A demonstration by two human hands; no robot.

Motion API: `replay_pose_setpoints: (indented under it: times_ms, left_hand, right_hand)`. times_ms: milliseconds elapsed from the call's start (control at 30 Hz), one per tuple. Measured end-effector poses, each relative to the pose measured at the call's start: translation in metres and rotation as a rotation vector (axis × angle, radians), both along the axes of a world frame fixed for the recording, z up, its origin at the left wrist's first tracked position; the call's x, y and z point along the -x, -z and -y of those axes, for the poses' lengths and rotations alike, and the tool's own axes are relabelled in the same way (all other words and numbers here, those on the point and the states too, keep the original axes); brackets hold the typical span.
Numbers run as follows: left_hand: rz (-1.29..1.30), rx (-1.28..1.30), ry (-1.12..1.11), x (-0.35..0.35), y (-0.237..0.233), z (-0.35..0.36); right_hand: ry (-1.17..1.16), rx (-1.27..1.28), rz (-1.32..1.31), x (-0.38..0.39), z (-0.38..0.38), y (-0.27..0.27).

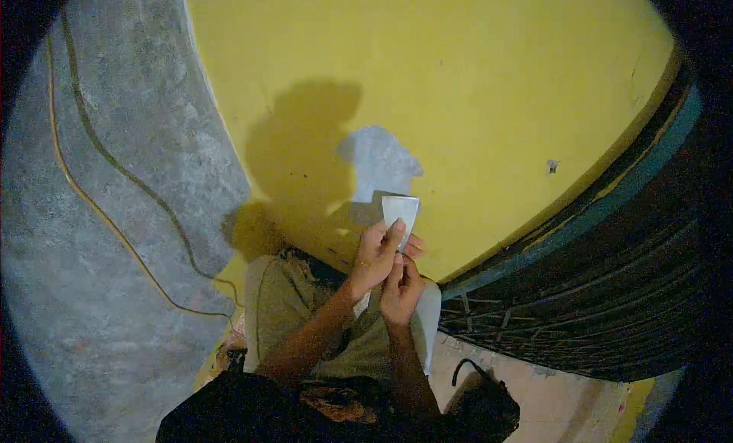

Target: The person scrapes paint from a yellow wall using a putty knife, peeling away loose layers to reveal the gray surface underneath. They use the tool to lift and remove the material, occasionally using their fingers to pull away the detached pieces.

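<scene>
A putty knife point(402, 208) with a pale, flared blade is held up in front of a yellow wall point(489, 84), wide edge upward. My left hand point(374, 258) is closed around it, thumb lying on the face of the blade and fingertips showing beyond its right side. Just below, my right hand point(402, 296) is closed with its fingers pinched at the knife's narrow lower end. The handle is hidden by my hands. Behind the blade, the wall has a bare grey-white patch point(382, 159) with ragged edges.
A yellowish cord point(95, 210) hangs along the grey wall point(122, 290) at left. A small hole point(552, 167) marks the yellow wall. A dark ribbed panel point(580, 306) with a teal edge stands at right. A black bag-like item point(489, 401) lies on the pale tiled floor point(550, 401).
</scene>
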State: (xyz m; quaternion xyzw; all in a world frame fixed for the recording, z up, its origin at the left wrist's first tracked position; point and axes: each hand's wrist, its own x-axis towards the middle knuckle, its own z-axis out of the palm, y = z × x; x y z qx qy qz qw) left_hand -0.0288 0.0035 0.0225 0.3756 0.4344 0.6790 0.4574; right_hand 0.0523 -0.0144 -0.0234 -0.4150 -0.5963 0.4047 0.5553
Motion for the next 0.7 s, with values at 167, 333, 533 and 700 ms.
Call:
replay_pose_setpoints:
  times_ms: [167,333,533,700]
  left_hand:
    - [0.015,0.102,-0.024,0.002,0.008,-0.006]
    - [-0.302,0.158,-0.196,0.0,-0.024,0.0]
    - [-0.022,0.099,-0.013,0.002,-0.005,-0.012]
    - [0.043,0.162,-0.036,0.001,-0.002,-0.019]
  right_hand:
    - [-0.051,0.071,0.049,0.001,0.001,-0.012]
    - [0.024,-0.066,0.084,0.002,-0.006,-0.015]
    - [0.096,-0.131,0.177,0.002,-0.015,-0.003]
    - [0.124,-0.149,0.32,-0.003,-0.026,0.001]
